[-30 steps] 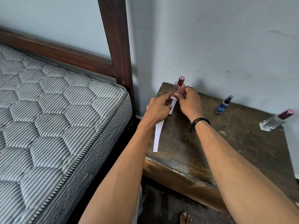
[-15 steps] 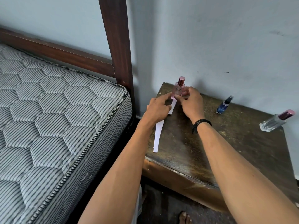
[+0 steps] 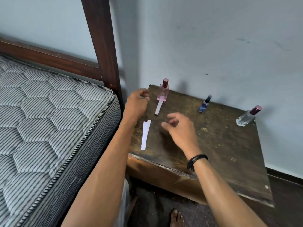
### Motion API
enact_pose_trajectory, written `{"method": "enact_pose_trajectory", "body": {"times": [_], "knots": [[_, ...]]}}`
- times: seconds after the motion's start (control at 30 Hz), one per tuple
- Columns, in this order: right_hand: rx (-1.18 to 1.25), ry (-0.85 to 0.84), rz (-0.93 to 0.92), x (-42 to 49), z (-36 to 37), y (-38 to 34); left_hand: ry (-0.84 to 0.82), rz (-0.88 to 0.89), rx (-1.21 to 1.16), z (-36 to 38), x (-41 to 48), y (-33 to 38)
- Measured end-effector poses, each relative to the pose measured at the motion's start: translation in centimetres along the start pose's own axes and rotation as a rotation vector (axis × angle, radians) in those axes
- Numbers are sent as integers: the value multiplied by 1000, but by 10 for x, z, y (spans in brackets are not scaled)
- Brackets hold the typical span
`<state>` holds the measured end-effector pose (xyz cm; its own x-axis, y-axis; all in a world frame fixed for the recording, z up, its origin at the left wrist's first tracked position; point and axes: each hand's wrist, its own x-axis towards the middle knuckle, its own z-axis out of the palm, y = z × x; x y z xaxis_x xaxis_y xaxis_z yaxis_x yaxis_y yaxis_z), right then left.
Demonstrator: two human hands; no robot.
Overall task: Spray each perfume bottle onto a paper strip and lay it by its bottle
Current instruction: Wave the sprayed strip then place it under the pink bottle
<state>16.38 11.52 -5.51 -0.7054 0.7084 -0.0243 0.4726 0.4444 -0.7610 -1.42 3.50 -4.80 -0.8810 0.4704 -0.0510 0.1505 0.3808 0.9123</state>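
Note:
A pink perfume bottle [image 3: 163, 92] with a dark red cap stands upright at the back left of the wooden nightstand [image 3: 218, 145]. One paper strip [image 3: 158, 108] lies flat just in front of it, touching its base. My left hand [image 3: 136, 104] hovers left of the bottle, fingers loosely curled, holding nothing. My right hand [image 3: 179, 130] hangs over the middle of the top, fingers relaxed and empty. Two more paper strips [image 3: 145, 134] lie stacked near the left edge. A small blue bottle [image 3: 205, 104] and a clear bottle [image 3: 247, 116] with a dark red cap stand along the wall.
A striped quilted mattress [image 3: 49, 128] and a dark wooden bedpost [image 3: 101, 43] stand to the left of the nightstand. The wall runs right behind the bottles. My bare foot [image 3: 176, 217] shows on the dark floor below.
Both hands have let go of the pink bottle and the strip beside it. The right hand has drawn back toward me; the left has shifted a little left.

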Motion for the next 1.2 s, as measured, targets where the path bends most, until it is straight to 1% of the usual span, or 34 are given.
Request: {"method": "enact_pose_trajectory", "body": {"times": [0.17,0.37,0.53,0.63,0.73,0.8,0.93,1.1,1.2], "knots": [[-60,-64,34,-53,-12,12,71,13,-44,3,-15,1],[22,-42,74,-76,-27,13,145,11,-148,12,-52,-3],[-18,6,33,-80,-30,-4,164,108,-74,5,-82,-2],[-43,27,13,-80,-30,-6,155,169,17,-2,-104,-11],[-88,32,5,-78,-30,-6,130,185,111,-8,-119,-16],[-122,19,-1,-76,-27,-8,124,161,116,-14,-123,-19],[-134,-25,-22,-86,-24,-9,86,59,50,-33,-134,-27],[-164,-52,-62,-108,-22,-7,67,43,-7,-52,-151,-39],[-185,-67,-64,-122,-22,-5,37,23,-1,-57,-160,-44]]}}
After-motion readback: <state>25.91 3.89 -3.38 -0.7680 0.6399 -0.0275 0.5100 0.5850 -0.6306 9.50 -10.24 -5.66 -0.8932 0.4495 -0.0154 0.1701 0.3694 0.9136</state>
